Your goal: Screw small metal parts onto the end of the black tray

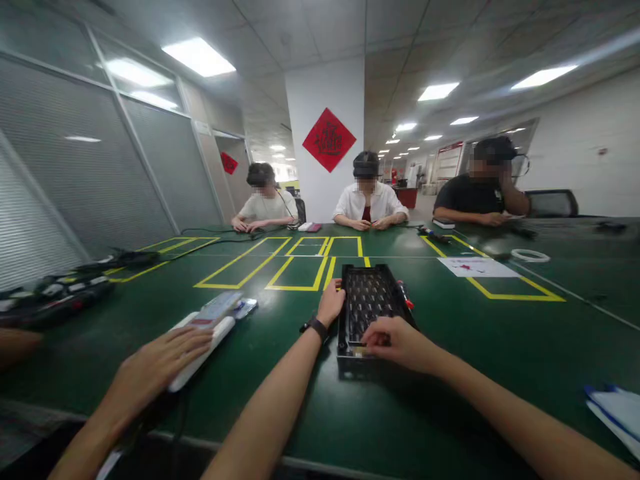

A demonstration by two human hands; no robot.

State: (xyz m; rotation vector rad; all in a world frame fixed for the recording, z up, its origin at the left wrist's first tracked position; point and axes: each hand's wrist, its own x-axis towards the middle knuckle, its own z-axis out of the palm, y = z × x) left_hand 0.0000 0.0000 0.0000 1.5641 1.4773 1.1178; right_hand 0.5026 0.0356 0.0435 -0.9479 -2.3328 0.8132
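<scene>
A black rectangular tray [371,288], with rows of small metallic-looking pieces across its inside, lies on the green table in front of me. My left hand [331,303], a dark band on its wrist, grips the tray's left side with bent fingers. Over the tray's near right corner is my right hand [393,341]. Its fingers are curled and pinched together close to the tray's near end. Whatever may be between those fingertips is too small to make out. A red and dark object [406,295] rests against the tray's right side.
Another person's hand [167,357] lies on a white power strip [203,350] at my left, by a clear packet [246,308]. Yellow tape [295,289] marks the green table [280,353]. A printed sheet [477,268] and white ring [530,255] lie right. Three people sit opposite.
</scene>
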